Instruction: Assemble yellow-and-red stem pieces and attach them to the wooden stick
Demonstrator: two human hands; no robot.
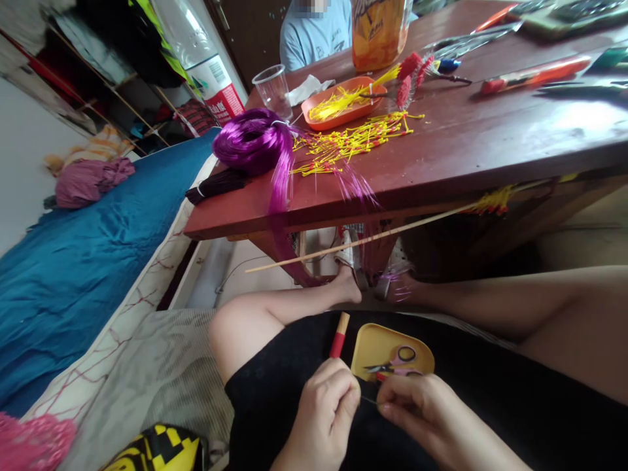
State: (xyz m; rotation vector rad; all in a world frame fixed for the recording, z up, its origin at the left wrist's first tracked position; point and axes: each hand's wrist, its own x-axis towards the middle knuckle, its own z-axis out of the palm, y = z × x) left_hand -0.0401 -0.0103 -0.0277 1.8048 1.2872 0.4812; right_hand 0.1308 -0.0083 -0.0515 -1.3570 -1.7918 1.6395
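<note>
My left hand [326,409] is closed over the black cloth on the lap, with a red and tan stick [339,335] rising from behind its knuckles. To its right, my right hand [417,405] is pinched closed. A thin dark strand [369,400] stretches between the fingertips of both hands. Just beyond the right hand lies a yellow tray [369,337] on the lap, holding scissors [392,364] with pinkish handles. A small red piece shows beside the right fingertips; what it belongs to is hidden.
Ahead, a dark red table [441,144] bears purple fibre [248,140], yellow stems [343,145], an orange dish [314,121] and a cup [275,91]. A long thin stick [367,237] crosses before its edge. A person [314,33] is behind the table.
</note>
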